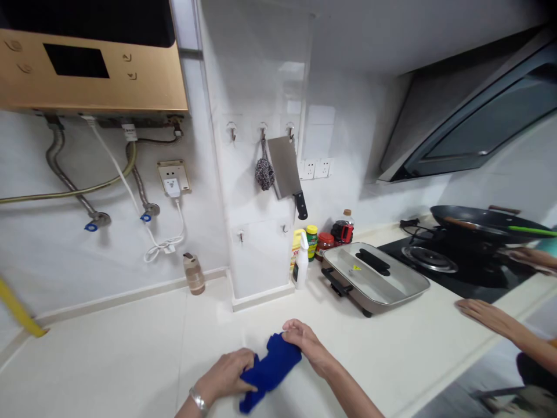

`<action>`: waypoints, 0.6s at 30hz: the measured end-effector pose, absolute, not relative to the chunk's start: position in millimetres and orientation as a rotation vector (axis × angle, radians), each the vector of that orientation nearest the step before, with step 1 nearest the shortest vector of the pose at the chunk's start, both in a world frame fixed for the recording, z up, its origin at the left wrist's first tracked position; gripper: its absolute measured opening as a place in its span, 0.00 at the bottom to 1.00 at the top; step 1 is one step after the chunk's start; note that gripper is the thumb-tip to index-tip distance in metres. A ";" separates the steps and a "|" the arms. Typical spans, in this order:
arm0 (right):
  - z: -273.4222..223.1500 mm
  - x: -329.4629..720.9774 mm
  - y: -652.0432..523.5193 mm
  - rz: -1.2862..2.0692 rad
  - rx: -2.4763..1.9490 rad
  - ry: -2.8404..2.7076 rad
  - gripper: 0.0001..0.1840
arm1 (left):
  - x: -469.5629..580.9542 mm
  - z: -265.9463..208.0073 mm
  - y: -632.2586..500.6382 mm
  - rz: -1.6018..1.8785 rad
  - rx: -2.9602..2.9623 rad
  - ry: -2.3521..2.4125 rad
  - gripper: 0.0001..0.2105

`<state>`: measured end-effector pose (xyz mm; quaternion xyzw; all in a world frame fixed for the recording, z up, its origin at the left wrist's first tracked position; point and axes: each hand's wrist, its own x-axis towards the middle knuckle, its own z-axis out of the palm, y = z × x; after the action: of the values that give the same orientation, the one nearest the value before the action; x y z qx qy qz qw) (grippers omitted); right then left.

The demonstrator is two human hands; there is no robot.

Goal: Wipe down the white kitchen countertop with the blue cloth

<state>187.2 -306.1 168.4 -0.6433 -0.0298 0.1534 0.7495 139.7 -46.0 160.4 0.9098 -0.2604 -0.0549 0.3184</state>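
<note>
A blue cloth (274, 368) lies crumpled between my hands, just over the white countertop (130, 360). My left hand (228, 371), with a silver bracelet at the wrist, pinches the cloth's left end between thumb and fingers. At the upper right end, my right hand (307, 342) grips the cloth with its fingers bent over the edge. Some of the cloth is folded, and its underside is hidden.
An electric pan (374, 276) with a glass lid stands right, near a white spray bottle (301, 267) and jars. A cup (194, 274) stands by the wall. A cleaver (285, 168) hangs from a hook. A co-worker's hand (487, 316) rests near the stove (474, 278).
</note>
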 end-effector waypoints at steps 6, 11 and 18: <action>181.7 178.8 -298.2 0.253 -1.281 -0.058 0.27 | 137.5 163.1 -34.9 0.138 2.540 -0.487 0.16; 230.1 170.6 -283.2 0.153 -1.267 -0.107 0.29 | 147.3 188.6 -35.8 0.430 2.483 0.035 0.19; 249.5 165.2 -263.6 -0.075 -1.254 -0.162 0.27 | 148.5 196.0 -68.6 0.336 1.667 0.133 0.31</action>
<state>165.2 -263.6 249.5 -0.5861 -0.0756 -0.0350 0.8059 148.5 -68.6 196.0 0.7359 0.0588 0.1484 0.6580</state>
